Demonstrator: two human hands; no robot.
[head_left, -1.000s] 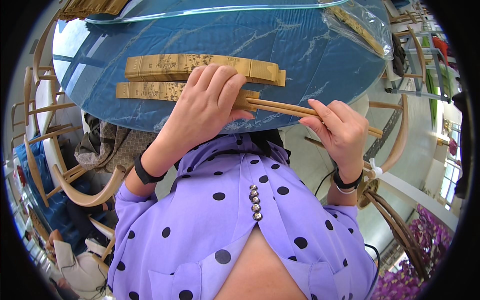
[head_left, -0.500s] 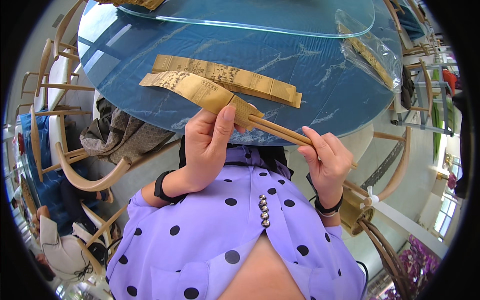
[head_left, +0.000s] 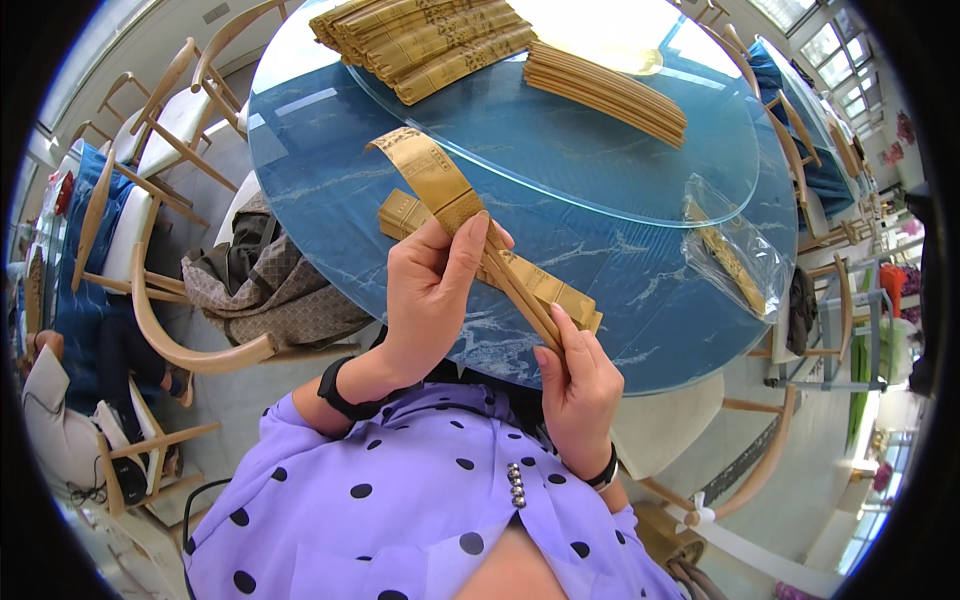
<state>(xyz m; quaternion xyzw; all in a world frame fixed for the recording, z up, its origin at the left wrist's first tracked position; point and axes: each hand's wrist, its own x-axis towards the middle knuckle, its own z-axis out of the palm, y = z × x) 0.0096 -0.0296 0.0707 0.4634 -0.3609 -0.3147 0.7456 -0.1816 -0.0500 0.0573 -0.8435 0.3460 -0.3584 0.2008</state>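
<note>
My left hand [head_left: 435, 285] pinches a long gold paper chopstick sleeve [head_left: 440, 185] near its lower end, thumb on top. The sleeve's far end curls up and to the left over the table. A pair of wooden chopsticks [head_left: 522, 292] runs slantwise out of that lower end. My right hand [head_left: 583, 395] grips the chopsticks lower down, between thumb and fingers. Beneath my hands more flat gold sleeves [head_left: 565, 297] lie on the blue marbled table [head_left: 640, 330], partly covered by my left hand and the chopsticks.
A glass turntable [head_left: 600, 190] bears a heap of gold sleeves [head_left: 430, 50] and a row of bare chopsticks [head_left: 605, 92]. At the right lies a clear plastic bag [head_left: 745, 265] with a gold strip in it. A patterned bag [head_left: 275, 290] rests on a wooden chair [head_left: 200, 355] at left.
The view has tilted up, bringing the turntable's piles in. The sleeve and chopsticks have swung to a steeper slant. My right hand is lower and further left; less of the chopsticks shows.
</note>
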